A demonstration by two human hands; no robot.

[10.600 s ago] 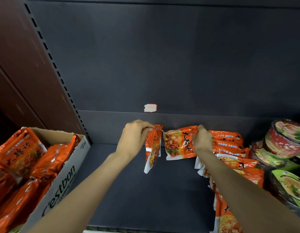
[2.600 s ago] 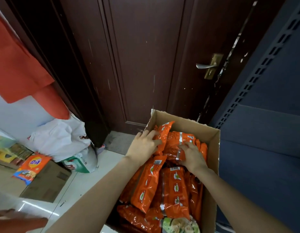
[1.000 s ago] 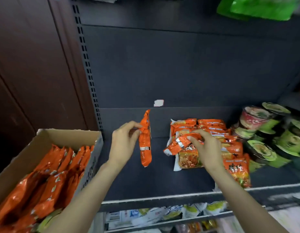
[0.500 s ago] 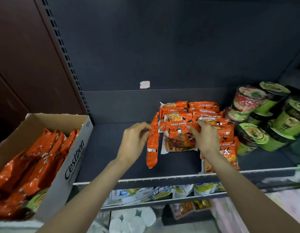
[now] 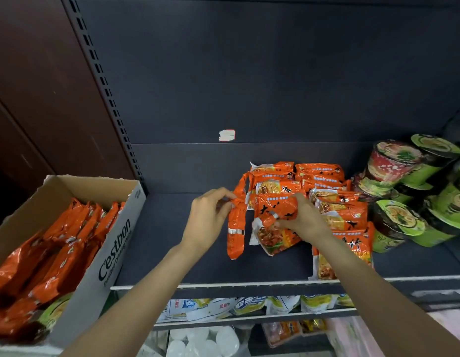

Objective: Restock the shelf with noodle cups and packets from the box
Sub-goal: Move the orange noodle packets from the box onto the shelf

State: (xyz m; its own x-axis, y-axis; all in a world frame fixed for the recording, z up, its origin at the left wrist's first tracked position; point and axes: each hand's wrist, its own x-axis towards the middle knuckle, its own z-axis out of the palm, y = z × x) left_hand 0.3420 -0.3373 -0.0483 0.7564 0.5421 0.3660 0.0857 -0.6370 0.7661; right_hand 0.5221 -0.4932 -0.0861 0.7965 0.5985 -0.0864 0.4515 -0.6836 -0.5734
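Since half a second ago the right hand has drawn its orange packet a little forward off the stacked packets, while the left hand has kept its own packet in place. The left-hand packet hangs edge-on, long axis running from 12 to 6 o'clock, its lower end on the shelf. The right packet lies tilted, printed face up. Both hands are curled: the left pinches its packet's top end, the right grips its packet from the 3 o'clock side. The box of packets sits at 9 o'clock, noodle cups at 3 o'clock.
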